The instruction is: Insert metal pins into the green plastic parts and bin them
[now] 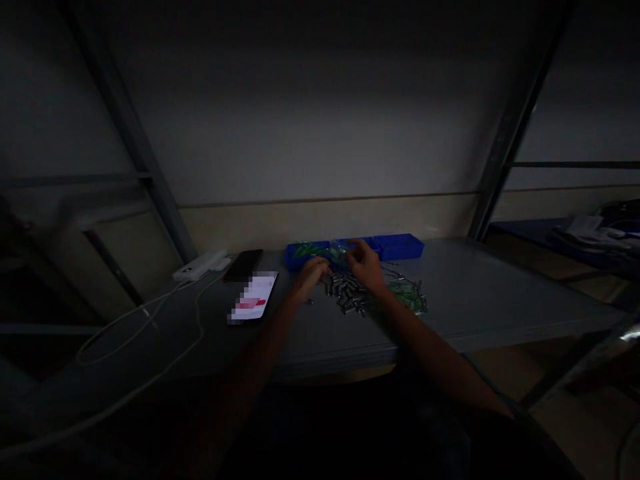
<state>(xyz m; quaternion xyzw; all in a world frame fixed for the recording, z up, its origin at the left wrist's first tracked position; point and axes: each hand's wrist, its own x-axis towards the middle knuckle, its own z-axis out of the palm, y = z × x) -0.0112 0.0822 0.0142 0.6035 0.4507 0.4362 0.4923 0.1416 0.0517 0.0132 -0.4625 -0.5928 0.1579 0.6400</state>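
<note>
Both of my hands reach out over a grey table (475, 293) in a dim room. My left hand (311, 275) rests with curled fingers at the left edge of a pile of small grey metal cylinders (345, 292). My right hand (367, 263) hovers over the pile's far side, fingers bent down toward the parts, right in front of a low blue tray (400, 245). The tray holds some green pieces (306, 250) at its left end. More green pieces (411, 295) lie loose to the right of the pile. What either hand pinches is too small and dark to make out.
A lit phone (253, 298) lies left of my left hand, with a dark phone (243, 265) behind it. A white power bank (200, 266) with a trailing white cable (150, 313) sits at the far left. Metal rack posts (505, 140) flank the table; a cluttered shelf (595, 233) stands at the right.
</note>
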